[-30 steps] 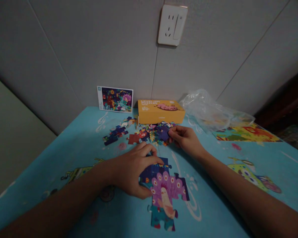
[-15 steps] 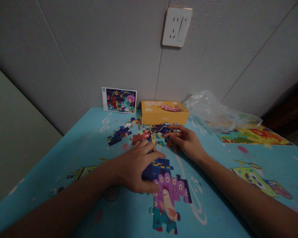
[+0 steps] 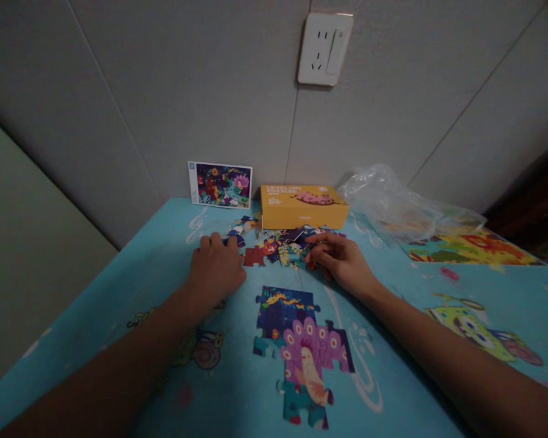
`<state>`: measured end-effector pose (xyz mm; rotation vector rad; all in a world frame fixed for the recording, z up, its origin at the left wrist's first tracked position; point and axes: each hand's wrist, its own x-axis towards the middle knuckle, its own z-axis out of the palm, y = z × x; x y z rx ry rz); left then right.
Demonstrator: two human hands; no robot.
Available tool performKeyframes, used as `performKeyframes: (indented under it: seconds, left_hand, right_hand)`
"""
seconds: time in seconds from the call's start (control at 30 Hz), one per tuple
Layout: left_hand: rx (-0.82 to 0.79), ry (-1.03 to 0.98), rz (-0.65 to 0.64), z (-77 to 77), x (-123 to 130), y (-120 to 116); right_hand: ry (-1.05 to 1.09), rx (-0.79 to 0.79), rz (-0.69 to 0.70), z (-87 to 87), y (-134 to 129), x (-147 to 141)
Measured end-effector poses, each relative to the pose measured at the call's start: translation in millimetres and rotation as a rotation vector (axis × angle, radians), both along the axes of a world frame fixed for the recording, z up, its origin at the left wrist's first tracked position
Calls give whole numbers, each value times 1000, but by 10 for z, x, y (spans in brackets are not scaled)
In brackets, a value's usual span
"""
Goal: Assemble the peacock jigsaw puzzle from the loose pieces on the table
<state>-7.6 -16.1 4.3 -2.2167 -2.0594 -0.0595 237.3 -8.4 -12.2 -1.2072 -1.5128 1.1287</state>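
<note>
My left hand [image 3: 217, 266] is over the dark blue puzzle pieces [image 3: 237, 239] at the left of the loose pile, its fingers bent down. It hides some pieces, and its fingertips do not show. At the pile's right side rests my right hand [image 3: 340, 258], index finger and thumb loosely curved and apart, touching or close to the pieces. An orange bit of a piece shows by its fingertips. Nearer to me lies a joined section of puzzle [image 3: 305, 353] with a pink-purple, peacock-like figure. Among the loose pieces are a dark red piece [image 3: 254, 257] and a yellow-striped piece [image 3: 284, 254].
Behind the pile stands a yellow puzzle box [image 3: 304, 216]. A picture card [image 3: 221, 185] leans on the wall at left. To the right, a clear plastic bag [image 3: 388, 204] partly covers a colourful sheet [image 3: 475, 249]. A blue cartoon-print cloth [image 3: 119, 292] covers the table.
My left hand has left the joined section and moved forward and left to the dark blue pieces, uncovering the section's left part. My right hand has barely moved.
</note>
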Motion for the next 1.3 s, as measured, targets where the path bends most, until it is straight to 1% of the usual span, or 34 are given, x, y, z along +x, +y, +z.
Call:
performKeyframes:
  seconds: [0.17, 0.3, 0.4, 0.6, 0.67, 0.77, 0.87, 1.07, 1.17, 1.3]
  left_hand:
    - [50, -72, -34, -61, -74, 141]
    - [58, -101, -68, -94, -155, 238]
    - [51, -120, -81, -87, -192, 269]
    - [24, -162, -53, -29, -190, 262]
    - [71, -179, -45, -18, -185, 268]
    - [189, -192, -22, -8, -194, 286]
    - [238, -165, -12, -8, -230, 294]
    - [144, -38, 21, -86, -307, 295]
    - [107, -38, 22, -125, -322, 309]
    - [88, -56, 23, -139, -331, 323]
  right_hand:
    - [13, 16, 11, 2, -8, 4]
    - [5, 15, 15, -6, -6, 12]
    - [-8, 12, 15, -5, -3, 15]
    - [-8, 23, 17, -2, -4, 11]
    - [-16, 18, 15, -2, -5, 10]
    - [-33, 9, 15, 2, -9, 11]
    - [-40, 5, 13, 13, -14, 11]
    - [-32, 0, 26, 30, -18, 6]
    - [-34, -1, 20, 40, -22, 3]
    - [-34, 2, 11, 53, -23, 10]
